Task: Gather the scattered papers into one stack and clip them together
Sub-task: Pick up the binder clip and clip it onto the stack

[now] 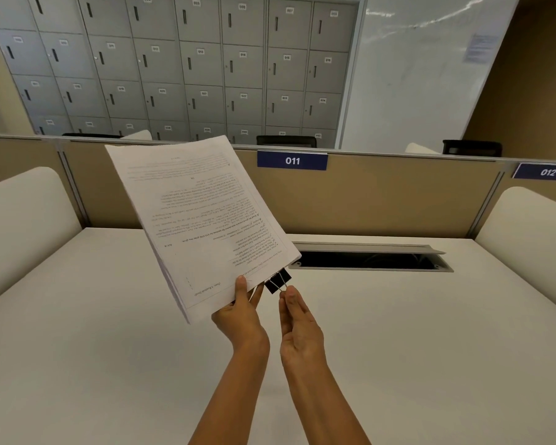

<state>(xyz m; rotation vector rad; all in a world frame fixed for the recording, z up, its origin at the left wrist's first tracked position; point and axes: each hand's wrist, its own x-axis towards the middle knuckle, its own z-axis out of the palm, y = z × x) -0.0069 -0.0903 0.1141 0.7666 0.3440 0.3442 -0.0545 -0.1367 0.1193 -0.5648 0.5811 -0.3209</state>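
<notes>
The stack of papers (203,220) is held up above the counter (398,332), left of the cable slot (371,260) sunk in the counter. A clip (278,281) sits on the stack's near right corner. The left hand (243,316) is below the stack; the right hand (299,329) is just right of it, fingers (289,295) on the clip's handles. Behind the slot stands the partition (382,200), lockers (180,65) beyond.

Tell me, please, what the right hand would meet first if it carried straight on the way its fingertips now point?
The right hand already pinches the wire handles of the black binder clip; straight on it would probably press the clip against the paper stack's edge.
</notes>
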